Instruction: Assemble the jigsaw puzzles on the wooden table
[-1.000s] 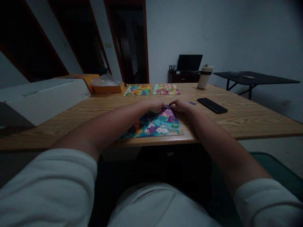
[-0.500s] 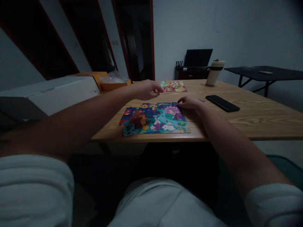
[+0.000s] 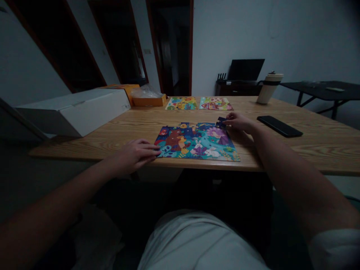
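Observation:
A colourful jigsaw puzzle [image 3: 191, 142] with a bear, white rabbits and a purple hedgehog-like figure lies near the table's front edge. Its far edge is uneven, with gaps between pieces. At the far right corner, my right hand [image 3: 239, 123] pinches a dark blue puzzle piece [image 3: 221, 122], which sits tilted there; whether it is joined to the rest I cannot tell. My left hand [image 3: 139, 153] rests at the near left corner, fingers stretched out, their tips touching the puzzle's edge.
Two puzzle pictures, one yellowish [image 3: 182, 103] and one pinkish [image 3: 216, 103], lie farther back. A white box [image 3: 84, 108] and an orange tray [image 3: 150, 101] holding clear plastic stand left. On the right are a black phone [image 3: 279, 126] and a cream tumbler [image 3: 268, 90].
My left hand has come from above the puzzle's far side down to its near left corner. My right hand still holds the dark blue piece at the far right corner. The view has turned slightly left.

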Demonstrator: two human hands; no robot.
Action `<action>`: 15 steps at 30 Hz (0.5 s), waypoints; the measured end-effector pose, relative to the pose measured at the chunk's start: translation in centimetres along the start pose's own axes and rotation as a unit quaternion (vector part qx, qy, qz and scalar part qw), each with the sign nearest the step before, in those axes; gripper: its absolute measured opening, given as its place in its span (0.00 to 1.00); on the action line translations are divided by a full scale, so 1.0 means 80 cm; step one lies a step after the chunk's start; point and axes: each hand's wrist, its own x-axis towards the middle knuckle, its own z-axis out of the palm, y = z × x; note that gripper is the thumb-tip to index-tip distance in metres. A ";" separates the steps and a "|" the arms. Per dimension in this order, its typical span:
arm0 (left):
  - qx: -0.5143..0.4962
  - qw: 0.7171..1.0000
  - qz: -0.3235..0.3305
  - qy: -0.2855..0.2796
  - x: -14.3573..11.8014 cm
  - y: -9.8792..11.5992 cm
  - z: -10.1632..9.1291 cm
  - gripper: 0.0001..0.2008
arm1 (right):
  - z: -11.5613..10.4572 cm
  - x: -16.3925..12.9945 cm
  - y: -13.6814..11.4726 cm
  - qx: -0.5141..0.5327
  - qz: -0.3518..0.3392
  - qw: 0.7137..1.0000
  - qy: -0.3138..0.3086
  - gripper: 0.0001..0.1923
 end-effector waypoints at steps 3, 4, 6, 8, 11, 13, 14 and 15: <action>-0.012 1.000 0.015 -0.011 0.005 -0.007 -0.006 0.17 | -0.003 0.000 0.001 0.010 0.003 1.000 -0.005 0.10; -0.013 1.000 0.020 -0.014 0.006 -0.007 -0.008 0.17 | -0.004 -0.001 0.000 0.009 0.002 1.000 -0.002 0.10; -0.008 0.999 0.026 -0.018 0.007 -0.008 -0.011 0.17 | -0.005 -0.005 -0.006 0.008 -0.002 1.000 0.011 0.09; -0.004 0.999 0.027 -0.017 0.007 -0.011 -0.011 0.17 | -0.006 -0.010 -0.013 0.012 -0.004 1.000 0.021 0.08; -0.008 0.999 0.030 -0.015 0.007 -0.016 -0.010 0.16 | -0.005 -0.016 -0.022 0.028 -0.011 0.999 0.027 0.04; -0.012 0.999 0.032 -0.018 0.008 -0.018 -0.012 0.16 | -0.005 -0.017 -0.026 0.036 -0.016 0.999 0.033 0.03; -0.015 0.999 0.032 -0.023 0.009 -0.018 -0.014 0.16 | -0.004 -0.018 -0.028 0.039 -0.019 0.998 0.036 0.04; -0.018 0.999 0.031 -0.030 0.009 -0.018 -0.016 0.16 | -0.004 -0.019 -0.029 0.041 -0.018 0.998 0.039 0.04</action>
